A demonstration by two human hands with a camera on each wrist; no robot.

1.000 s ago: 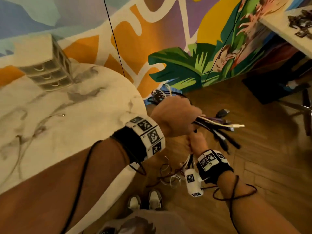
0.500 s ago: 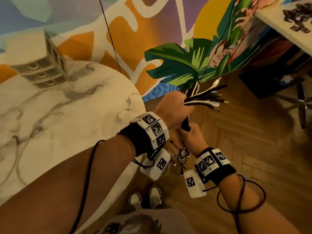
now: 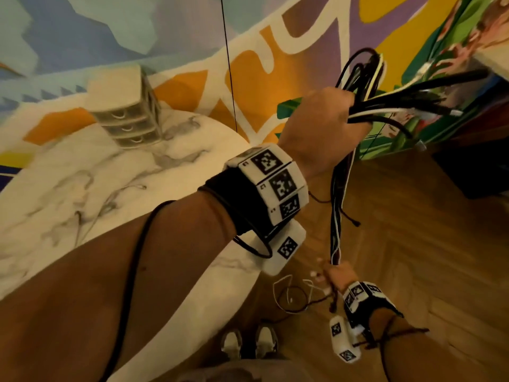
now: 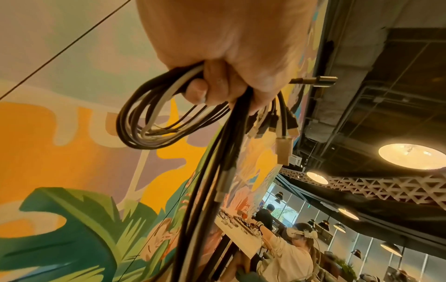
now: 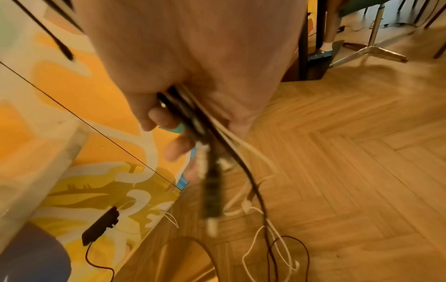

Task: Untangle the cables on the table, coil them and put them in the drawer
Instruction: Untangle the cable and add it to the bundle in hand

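No legible words, brands or numbers appear in any view; the wrist bands (image 3: 278,183) carry only square black-and-white coded markers, not readable text.

A round marble table (image 3: 82,172) carries a small drawer unit (image 3: 129,111) at its twelve o'clock edge.

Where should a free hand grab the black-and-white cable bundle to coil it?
Probably the straight run of the black-and-white cable bundle stretched between left hand and right hand, approached from the side: strands lie parallel there, while loops and plugs crowd the top.
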